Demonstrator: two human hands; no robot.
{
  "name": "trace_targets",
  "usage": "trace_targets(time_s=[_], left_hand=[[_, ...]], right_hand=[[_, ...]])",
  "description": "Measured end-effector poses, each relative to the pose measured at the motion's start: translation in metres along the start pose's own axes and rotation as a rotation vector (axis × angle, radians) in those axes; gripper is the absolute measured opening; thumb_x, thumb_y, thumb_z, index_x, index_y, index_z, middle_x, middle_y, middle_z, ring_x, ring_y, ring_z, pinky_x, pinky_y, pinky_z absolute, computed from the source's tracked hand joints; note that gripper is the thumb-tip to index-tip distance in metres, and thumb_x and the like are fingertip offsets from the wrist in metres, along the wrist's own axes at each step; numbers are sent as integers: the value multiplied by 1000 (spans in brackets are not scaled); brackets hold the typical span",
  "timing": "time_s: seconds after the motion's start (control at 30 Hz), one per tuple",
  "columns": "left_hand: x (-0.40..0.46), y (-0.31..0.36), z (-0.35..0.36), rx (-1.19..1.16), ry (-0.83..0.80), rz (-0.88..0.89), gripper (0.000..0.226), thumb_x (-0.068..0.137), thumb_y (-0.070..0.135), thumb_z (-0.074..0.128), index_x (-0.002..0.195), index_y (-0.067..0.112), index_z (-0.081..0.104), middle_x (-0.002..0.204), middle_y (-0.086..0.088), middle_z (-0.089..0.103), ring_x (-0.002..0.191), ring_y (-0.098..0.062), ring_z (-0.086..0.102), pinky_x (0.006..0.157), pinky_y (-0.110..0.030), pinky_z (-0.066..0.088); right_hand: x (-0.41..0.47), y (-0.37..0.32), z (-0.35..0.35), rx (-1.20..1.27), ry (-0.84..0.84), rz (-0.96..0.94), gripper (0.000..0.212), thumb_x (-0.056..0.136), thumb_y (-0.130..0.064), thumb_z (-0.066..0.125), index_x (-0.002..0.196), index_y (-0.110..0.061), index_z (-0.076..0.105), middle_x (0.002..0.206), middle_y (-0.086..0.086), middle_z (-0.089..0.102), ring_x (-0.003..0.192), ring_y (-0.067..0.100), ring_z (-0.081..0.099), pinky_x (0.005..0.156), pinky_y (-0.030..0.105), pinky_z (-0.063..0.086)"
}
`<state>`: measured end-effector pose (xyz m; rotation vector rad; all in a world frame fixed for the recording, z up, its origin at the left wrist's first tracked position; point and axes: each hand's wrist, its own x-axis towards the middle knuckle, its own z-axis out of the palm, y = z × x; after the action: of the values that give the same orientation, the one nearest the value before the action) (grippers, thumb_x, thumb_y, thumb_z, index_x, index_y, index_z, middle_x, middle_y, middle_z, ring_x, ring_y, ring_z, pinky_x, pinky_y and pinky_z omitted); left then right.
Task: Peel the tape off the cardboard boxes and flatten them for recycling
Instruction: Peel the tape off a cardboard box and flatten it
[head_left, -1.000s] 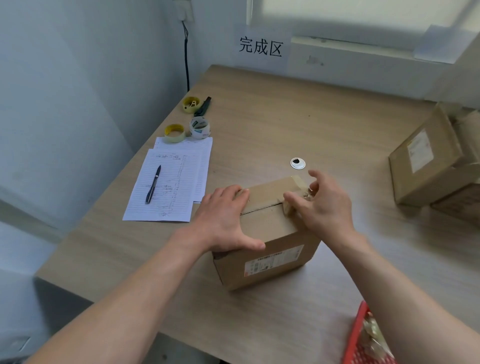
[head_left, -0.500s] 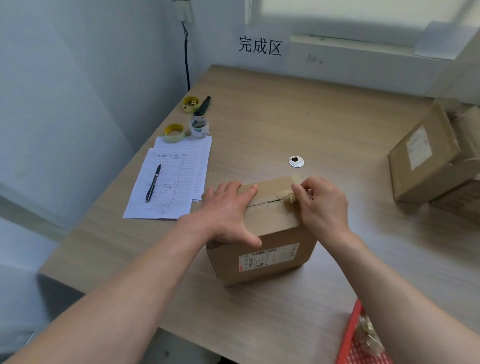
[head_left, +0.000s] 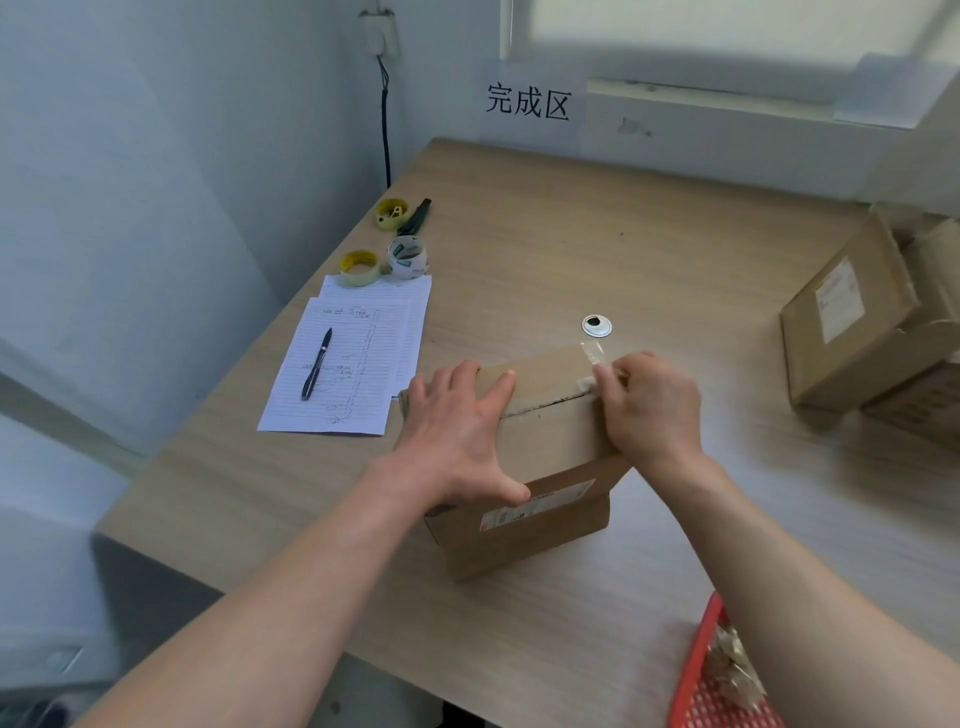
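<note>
A small brown cardboard box (head_left: 550, 441) stands on the wooden table (head_left: 597, 244) in front of me, its top seam showing as a dark slit. My left hand (head_left: 457, 441) lies flat on the box's left top, thumb down over the front face. My right hand (head_left: 649, 410) pinches a strip of clear tape (head_left: 592, 364) at the box's right top edge. A white label is on the front face.
More cardboard boxes (head_left: 872, 322) stand at the right edge. Lined papers with a pen (head_left: 317, 364), rolls of tape (head_left: 384, 262) and a small tool lie at the left. A round metal grommet (head_left: 596, 326) sits behind the box. A red basket (head_left: 701, 675) is at the near right.
My right hand has closed from open fingers into a pinch on the tape at the box's right top edge. The box has turned slightly. The left hand stays pressed on top.
</note>
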<state>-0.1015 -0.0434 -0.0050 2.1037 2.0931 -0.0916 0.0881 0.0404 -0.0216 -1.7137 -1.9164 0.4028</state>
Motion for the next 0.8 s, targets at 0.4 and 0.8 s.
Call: trace_targets(time_s=[0.4,0.8], left_hand=[[-12,-8,5,59,-48,49,128,53,74,72,153,37,2,156,-9,10,144,-30,12,118,-52,11],[-22,6,51,64,-77,18,129,53,72,72,154,37,0,158,-12,5,146,-31,6,117,-56,3]], right_hand=[[-20,5,-6,458,-147,327,62,91,-61,57,128,-11,57,109,6,64,105,26,58,91,34,42],[-50,46,24,444,36,433,21,95,-22,62,78,-10,65,76,-2,63,80,20,57,69,28,34]])
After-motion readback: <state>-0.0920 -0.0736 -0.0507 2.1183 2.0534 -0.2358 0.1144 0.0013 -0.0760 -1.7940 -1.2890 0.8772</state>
